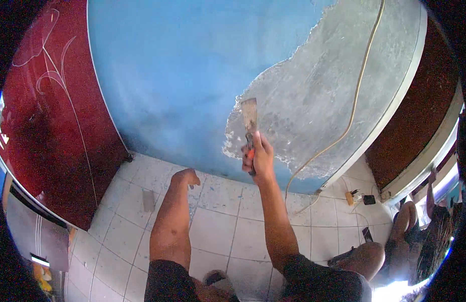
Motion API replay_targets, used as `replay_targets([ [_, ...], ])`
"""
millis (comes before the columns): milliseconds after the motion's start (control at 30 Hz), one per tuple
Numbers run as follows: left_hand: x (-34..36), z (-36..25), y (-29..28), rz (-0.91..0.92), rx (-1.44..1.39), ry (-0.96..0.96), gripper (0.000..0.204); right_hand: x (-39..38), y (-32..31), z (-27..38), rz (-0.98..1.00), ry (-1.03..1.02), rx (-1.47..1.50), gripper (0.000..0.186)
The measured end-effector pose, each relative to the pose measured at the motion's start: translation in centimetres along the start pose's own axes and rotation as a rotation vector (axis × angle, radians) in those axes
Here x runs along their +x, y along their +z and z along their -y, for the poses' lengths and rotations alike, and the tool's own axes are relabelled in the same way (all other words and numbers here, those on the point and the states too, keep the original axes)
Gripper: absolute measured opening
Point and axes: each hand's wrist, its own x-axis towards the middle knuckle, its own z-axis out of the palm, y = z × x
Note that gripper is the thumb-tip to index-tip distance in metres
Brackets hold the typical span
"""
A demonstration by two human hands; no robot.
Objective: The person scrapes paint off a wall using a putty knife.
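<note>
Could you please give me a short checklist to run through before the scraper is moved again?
1. Scraper held in the right hand: ok, fingers wrap the handle.
2. Blade touching the wall: cannot tell; it appears close to the ragged edge of the blue paint.
3. Cable away from the blade: ok, it runs further right, across the grey patch.
4. Left hand empty: cannot tell; no tool shows, but the palm is hidden.
5. Floor tiles free of flakes: not ok, bluish specks lie near the wall.
</note>
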Motion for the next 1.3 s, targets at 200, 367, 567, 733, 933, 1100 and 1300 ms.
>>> replay_targets([
  [200,0.2,3.0,0.2,0.076,-0.089,-0.098,0.041,0.5,1.3,0.6,-0.049,-0.008,0.085,0.034],
  [367,-2.0,-0.3,-0.5,0.024,0.031,-0.056,0.039,2.9,-0.6,-0.1,-0.016,-0.043,-0.012,0.034],
  [567,1.3,2.8,1.4,0.077,-0.142,-0.102,0.038,0.9,5.3,1.8,0.069,-0.084,-0.053,0.037],
  [733,-2.2,-0.1,-0.5,0.058,-0.117,0.018,0.04,1.6,1.2,-1.4,-0.092,-0.028,-0.122,0.043],
  [933,0.5,4.6,1.5,-0.032,-0.114,-0.115,0.043,-0.6,1.4,-2.8,-0.073,0.069,0.003,0.033],
  [1100,-1.1,0.9,-0.5,0.051,-0.052,-0.025,0.041,4.5,1.9,1.2,0.041,-0.035,-0.076,0.037],
  [1300,0.3,4.8,1.0,0.037,-0.144,-0.022,0.042,-2.5,5.8,1.9,0.067,-0.012,-0.094,0.035],
])
